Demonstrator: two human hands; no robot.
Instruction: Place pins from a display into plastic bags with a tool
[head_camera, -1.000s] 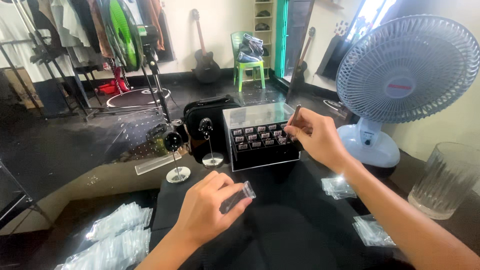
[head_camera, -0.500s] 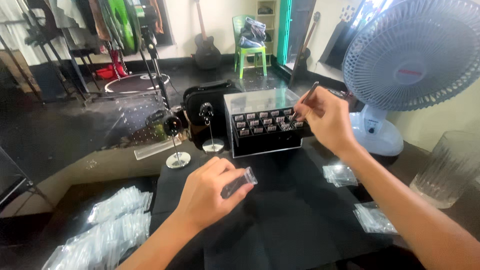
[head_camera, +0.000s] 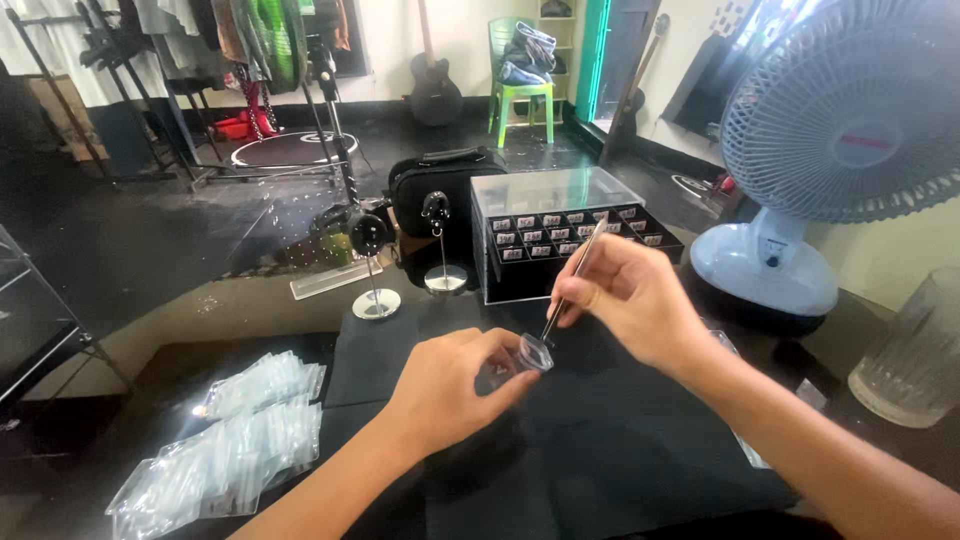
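Tweezers brought to small clear case.
Case (head_camera: 533, 353) was pinched in left hand (head_camera: 450, 385); tweezers (head_camera: 573, 280) were gripped by right hand (head_camera: 630, 300), tips at its opening; steady release judged necessary.

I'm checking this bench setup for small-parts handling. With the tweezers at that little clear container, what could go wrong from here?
1. The tweezers in the right hand meet the small clear container in mid-air; a slip could drop whatever the tips carry onto the black mat, where it may be hard to spot.
2. The left hand pinches the container by fingertips only, so it could tip.
3. The fan stands close and might blow light pieces away.
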